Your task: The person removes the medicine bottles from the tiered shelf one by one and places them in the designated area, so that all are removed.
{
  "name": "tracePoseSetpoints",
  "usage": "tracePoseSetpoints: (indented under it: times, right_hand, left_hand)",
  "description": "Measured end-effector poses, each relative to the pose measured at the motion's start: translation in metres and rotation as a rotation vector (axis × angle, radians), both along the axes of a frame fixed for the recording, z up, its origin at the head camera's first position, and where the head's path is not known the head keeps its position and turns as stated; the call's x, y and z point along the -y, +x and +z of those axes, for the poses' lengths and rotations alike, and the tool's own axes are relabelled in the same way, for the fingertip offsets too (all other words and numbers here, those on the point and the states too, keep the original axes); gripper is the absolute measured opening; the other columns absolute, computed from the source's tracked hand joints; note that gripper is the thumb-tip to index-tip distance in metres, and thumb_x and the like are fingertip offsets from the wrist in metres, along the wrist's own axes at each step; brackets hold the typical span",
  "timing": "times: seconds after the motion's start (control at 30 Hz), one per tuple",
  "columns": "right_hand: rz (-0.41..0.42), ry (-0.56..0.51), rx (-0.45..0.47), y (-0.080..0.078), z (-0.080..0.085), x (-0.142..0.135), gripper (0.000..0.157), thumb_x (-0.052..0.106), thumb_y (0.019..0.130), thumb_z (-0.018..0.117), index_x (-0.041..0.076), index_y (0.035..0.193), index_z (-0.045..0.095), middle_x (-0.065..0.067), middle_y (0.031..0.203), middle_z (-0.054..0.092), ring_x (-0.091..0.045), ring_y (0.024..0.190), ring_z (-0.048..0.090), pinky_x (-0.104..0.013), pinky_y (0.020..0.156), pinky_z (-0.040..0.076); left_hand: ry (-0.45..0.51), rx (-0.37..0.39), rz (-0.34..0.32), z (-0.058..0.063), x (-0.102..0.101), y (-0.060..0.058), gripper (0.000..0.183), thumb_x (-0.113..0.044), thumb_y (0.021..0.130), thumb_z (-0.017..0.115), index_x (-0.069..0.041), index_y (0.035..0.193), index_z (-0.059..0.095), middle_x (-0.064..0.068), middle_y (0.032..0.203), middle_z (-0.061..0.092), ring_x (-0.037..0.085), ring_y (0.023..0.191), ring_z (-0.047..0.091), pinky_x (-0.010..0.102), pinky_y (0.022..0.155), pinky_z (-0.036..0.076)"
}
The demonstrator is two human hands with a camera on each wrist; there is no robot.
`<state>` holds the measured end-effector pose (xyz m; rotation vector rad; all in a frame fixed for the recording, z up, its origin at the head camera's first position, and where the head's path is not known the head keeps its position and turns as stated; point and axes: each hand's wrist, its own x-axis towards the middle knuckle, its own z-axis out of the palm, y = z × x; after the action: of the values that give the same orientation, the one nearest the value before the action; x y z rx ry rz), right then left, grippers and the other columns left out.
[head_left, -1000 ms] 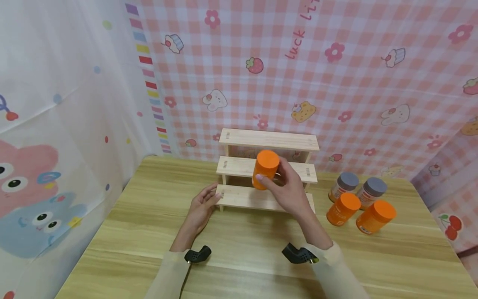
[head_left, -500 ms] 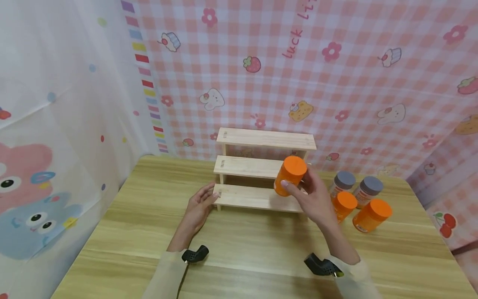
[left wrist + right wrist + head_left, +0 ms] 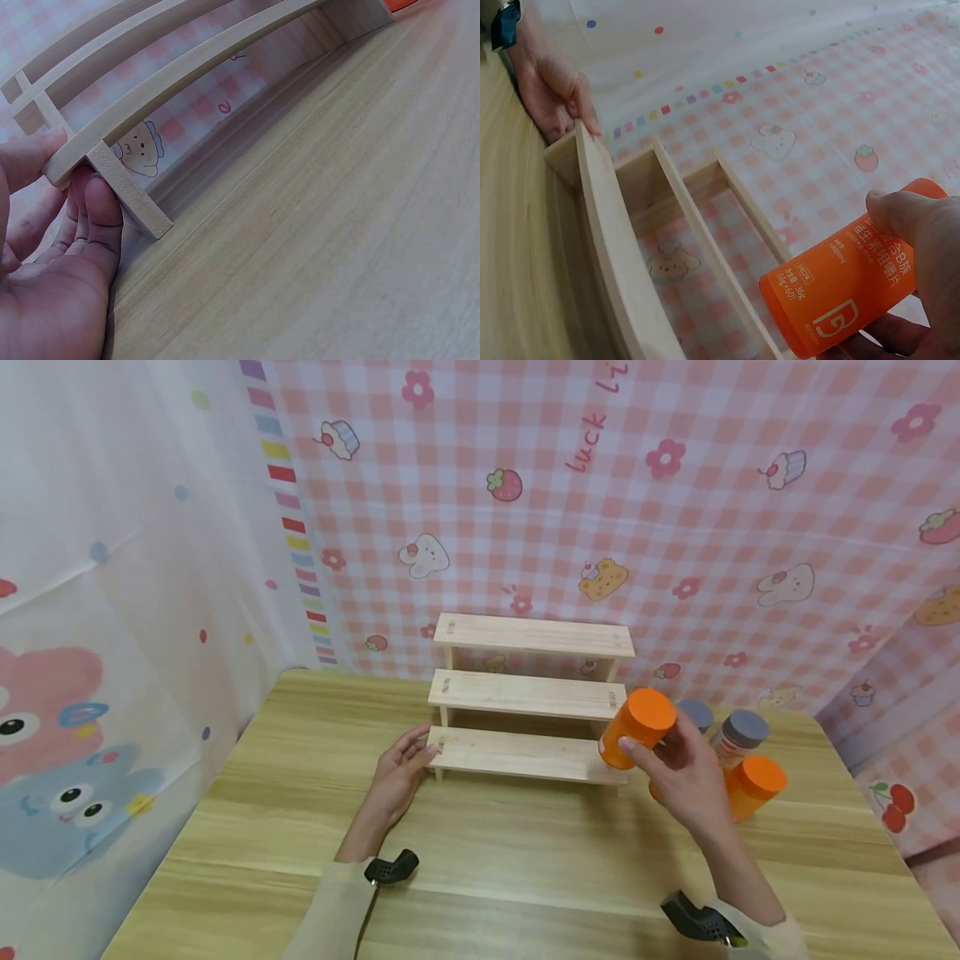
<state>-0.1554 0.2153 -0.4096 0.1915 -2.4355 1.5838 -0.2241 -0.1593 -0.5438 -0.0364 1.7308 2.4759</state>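
A three-tier wooden display rack [image 3: 525,753] stands on the table against the cloth backdrop. My left hand [image 3: 396,774] holds the left end of its lowest board; in the left wrist view the thumb lies on top and the fingers are tucked underneath, by the leg [image 3: 131,191]. My right hand [image 3: 692,777] grips an orange supplement bottle [image 3: 637,728] in the air, slightly tilted, in front of the rack's right end. White print on the bottle's label [image 3: 840,281] faces the right wrist camera. The right hand's far fingers are mostly hidden behind the bottle.
Right of the rack, grey-lidded bottles [image 3: 741,737] and another orange bottle [image 3: 756,787] stand together, partly behind my right hand. One more orange bottle is almost wholly covered by it. The wooden table [image 3: 480,877] stretches out in front; patterned cloth [image 3: 540,527] hangs behind.
My right hand has carried the orange bottle rightward, from before the rack's middle to its right end, now overlapping the standing bottles. My left hand has stayed on the rack.
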Motion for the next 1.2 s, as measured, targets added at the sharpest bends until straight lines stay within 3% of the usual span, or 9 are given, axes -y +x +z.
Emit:
tracePoseSetpoints:
  times: [0.2, 0.47, 0.93, 1.2]
  right_hand:
    - [-0.052, 0.015, -0.019, 0.014, -0.009, -0.016, 0.059, 0.013, 0.094, 0.075, 0.014, 0.148, 0.051, 0.023, 0.125, 0.061, 0.009, 0.113, 0.059, -0.007, 0.094, 0.048]
    - [-0.048, 0.012, -0.036, 0.032, -0.027, -0.038, 0.06, 0.003, 0.093, 0.073, 0.009, 0.148, 0.05, 0.021, 0.13, 0.06, 0.008, 0.115, 0.059, -0.006, 0.095, 0.047]
    - [-0.12, 0.073, 0.053, 0.06, -0.056, -0.065, 0.055, 0.008, 0.094, 0.074, 0.004, 0.143, 0.051, 0.03, 0.125, 0.056, 0.014, 0.11, 0.057, -0.003, 0.091, 0.047]
    - [-0.17, 0.055, 0.2, 0.063, -0.078, -0.077, 0.061, 0.023, 0.095, 0.075, 0.008, 0.147, 0.047, 0.031, 0.125, 0.051, 0.019, 0.11, 0.051, -0.001, 0.088, 0.046]
  left_hand:
    - [-0.009, 0.0, -0.004, 0.0, 0.0, 0.0, 0.053, -0.002, 0.102, 0.06, -0.002, 0.152, 0.044, 0.0, 0.111, 0.06, 0.009, 0.096, 0.063, 0.021, 0.077, 0.053]
    - [0.003, 0.004, 0.004, 0.001, 0.0, 0.002, 0.052, -0.001, 0.102, 0.059, -0.001, 0.152, 0.044, 0.0, 0.113, 0.061, 0.01, 0.098, 0.063, 0.021, 0.077, 0.053]
    - [-0.007, -0.006, 0.014, 0.001, -0.002, 0.002, 0.054, 0.001, 0.102, 0.057, 0.003, 0.153, 0.041, -0.001, 0.111, 0.061, 0.008, 0.097, 0.062, 0.02, 0.078, 0.053]
    - [0.003, -0.003, 0.019, 0.002, -0.002, 0.002, 0.052, 0.002, 0.102, 0.057, 0.0, 0.152, 0.044, -0.001, 0.11, 0.062, 0.009, 0.096, 0.063, 0.02, 0.077, 0.053]
